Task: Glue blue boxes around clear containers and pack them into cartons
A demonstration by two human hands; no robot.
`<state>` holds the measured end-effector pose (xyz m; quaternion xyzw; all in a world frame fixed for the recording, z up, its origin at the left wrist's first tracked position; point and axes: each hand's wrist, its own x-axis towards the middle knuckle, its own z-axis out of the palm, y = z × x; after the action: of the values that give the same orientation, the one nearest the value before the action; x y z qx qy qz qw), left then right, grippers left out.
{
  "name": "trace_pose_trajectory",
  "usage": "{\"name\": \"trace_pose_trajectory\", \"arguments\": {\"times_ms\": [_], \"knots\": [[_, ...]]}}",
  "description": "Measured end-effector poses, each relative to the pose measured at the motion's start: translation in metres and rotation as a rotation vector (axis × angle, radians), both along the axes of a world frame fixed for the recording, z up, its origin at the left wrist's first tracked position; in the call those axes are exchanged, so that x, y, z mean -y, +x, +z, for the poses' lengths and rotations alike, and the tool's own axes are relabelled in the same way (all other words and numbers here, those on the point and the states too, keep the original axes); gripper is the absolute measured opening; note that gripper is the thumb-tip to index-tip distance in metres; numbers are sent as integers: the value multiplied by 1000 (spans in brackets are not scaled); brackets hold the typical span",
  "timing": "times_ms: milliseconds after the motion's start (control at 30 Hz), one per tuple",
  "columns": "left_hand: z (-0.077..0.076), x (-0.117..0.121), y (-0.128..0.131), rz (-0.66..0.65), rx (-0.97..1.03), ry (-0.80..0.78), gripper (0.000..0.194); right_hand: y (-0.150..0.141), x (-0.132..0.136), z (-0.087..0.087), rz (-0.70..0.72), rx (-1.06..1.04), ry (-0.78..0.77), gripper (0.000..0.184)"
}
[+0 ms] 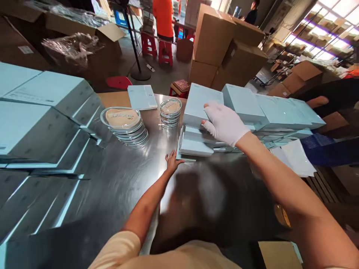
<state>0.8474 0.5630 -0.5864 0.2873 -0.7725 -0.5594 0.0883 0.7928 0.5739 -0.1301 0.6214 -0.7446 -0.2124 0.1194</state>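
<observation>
My left hand [172, 163] is bare, its fingers spread beside the left edge of a low stack of pale blue flat boxes [196, 146]. Whether it touches the stack is hard to tell. A white glove with uncovered fingertips is on my right hand [226, 125], which reaches over a pale blue box [202, 99] on top of that stack. Its thumb and fingers are apart, over the box's near right side. Left of the boxes stand a short pile of clear round lidded containers [171, 114] and a larger, leaning pile of clear oval ones [126, 127], both with tan labels on top.
Large pale blue boxes are stacked on the left [42, 89], and more boxes [280, 110] line the right. A flat pale blue box [142, 97] lies at the back of the metal table [123, 175]. Cardboard cartons [215, 41], red stools [165, 52] and other people are beyond.
</observation>
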Motion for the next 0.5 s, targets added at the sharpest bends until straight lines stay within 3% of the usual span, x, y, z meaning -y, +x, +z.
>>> {"name": "trace_pose_trajectory", "arguments": {"times_ms": [167, 267, 333, 400, 500], "knots": [[6, -7, 144, -182, 62, 95, 57, 92, -22, 9, -100, 57, 24, 57], [18, 7, 237, -353, 84, 233, 65, 128, -44, 19, -330, 86, 53, 63], [27, 25, 290, -449, 102, 335, 77, 138, -72, 15, -519, 90, 83, 66], [35, 43, 331, -425, 115, 420, 88, 140, -114, -2, -681, 100, 88, 67], [41, 56, 367, -153, 107, 486, 108, 138, -200, -52, -828, 192, 46, 68]]}}
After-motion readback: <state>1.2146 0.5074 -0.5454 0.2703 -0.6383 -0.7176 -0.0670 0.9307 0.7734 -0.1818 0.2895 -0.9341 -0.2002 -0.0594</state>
